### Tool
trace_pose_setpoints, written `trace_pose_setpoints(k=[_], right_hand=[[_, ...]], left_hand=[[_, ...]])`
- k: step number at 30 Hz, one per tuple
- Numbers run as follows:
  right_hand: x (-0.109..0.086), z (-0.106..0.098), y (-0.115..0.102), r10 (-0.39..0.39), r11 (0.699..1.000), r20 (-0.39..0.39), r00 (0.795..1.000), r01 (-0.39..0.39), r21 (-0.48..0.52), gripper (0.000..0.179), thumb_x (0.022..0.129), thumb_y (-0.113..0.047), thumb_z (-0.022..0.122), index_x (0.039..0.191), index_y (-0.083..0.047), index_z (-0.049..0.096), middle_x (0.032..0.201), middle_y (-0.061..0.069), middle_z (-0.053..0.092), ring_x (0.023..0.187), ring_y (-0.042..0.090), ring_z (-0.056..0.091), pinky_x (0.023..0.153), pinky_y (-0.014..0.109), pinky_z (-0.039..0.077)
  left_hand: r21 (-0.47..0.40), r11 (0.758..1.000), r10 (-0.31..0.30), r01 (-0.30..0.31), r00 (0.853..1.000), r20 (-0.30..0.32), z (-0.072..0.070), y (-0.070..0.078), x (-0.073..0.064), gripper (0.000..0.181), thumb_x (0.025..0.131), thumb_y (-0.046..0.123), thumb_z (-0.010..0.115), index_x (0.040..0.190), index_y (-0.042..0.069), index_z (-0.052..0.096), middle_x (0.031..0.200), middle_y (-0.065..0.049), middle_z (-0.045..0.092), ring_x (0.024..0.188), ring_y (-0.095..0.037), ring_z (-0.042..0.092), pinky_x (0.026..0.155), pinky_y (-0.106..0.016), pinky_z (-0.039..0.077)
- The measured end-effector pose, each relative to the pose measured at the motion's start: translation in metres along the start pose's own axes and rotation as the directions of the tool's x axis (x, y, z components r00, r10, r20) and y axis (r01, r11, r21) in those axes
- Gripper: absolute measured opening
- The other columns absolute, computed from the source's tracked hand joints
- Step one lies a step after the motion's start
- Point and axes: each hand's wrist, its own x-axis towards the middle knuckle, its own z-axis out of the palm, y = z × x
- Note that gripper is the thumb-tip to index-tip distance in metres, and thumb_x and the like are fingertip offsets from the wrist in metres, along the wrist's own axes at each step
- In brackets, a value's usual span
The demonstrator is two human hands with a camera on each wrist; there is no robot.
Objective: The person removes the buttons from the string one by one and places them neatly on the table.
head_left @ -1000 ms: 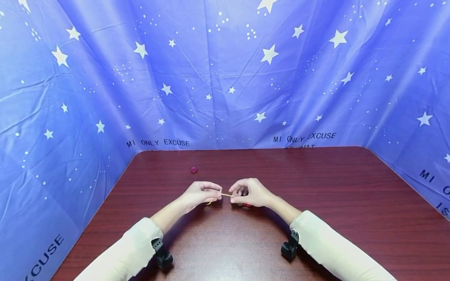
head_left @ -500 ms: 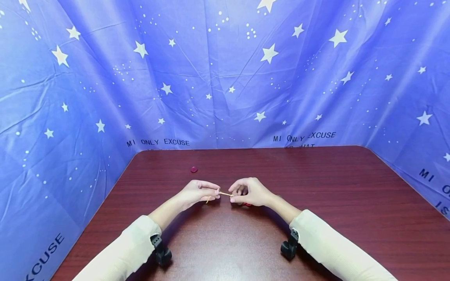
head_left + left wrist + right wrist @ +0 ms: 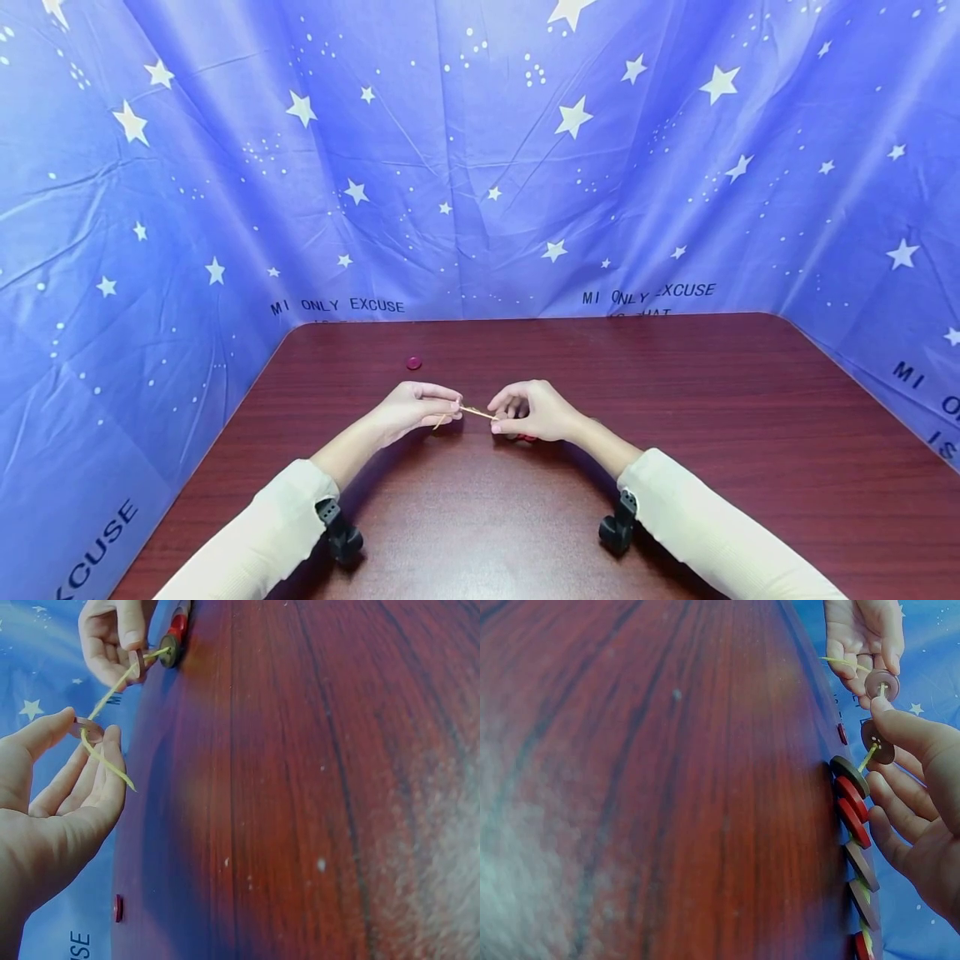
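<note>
Head: above, facing forward and down over table (image 3: 480, 517) and starry backdrop (image 3: 480, 150).
Left wrist: close, sideways, facing yellow cord (image 3: 112, 688).
Right wrist: close, from the opposite side.
Wrists share: cord, maroon button (image 3: 118, 908).

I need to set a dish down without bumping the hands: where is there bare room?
The table is bare between the two wrist cameras, and from the right hand back to the starry curtain. Crowded: beside the right hand, where strung buttons trail, and between the hands, spanned by yellow string; a red button sits beyond the left hand.
</note>
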Motion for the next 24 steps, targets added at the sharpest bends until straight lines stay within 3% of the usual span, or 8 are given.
trace_pose_setpoints(k=[24], right_hand=[[-0.003,-0.002,0.003,-0.001,1.000,-0.015,1.000,0.001,-0.004,0.026,0.077,-0.021,0.079,0.098,-0.006,0.073,0.077,0.003,0.071,0.068,0.000,0.059,0.063,0.020,0.052]], left_hand=[[0.005,1.000,0.013,-0.013,0.999,-0.029,-0.015,-0.001,-0.004,0.041,0.090,0.005,0.064,0.125,-0.014,0.053,0.098,-0.002,0.072,0.092,-0.012,0.069,0.094,-0.034,0.054]])
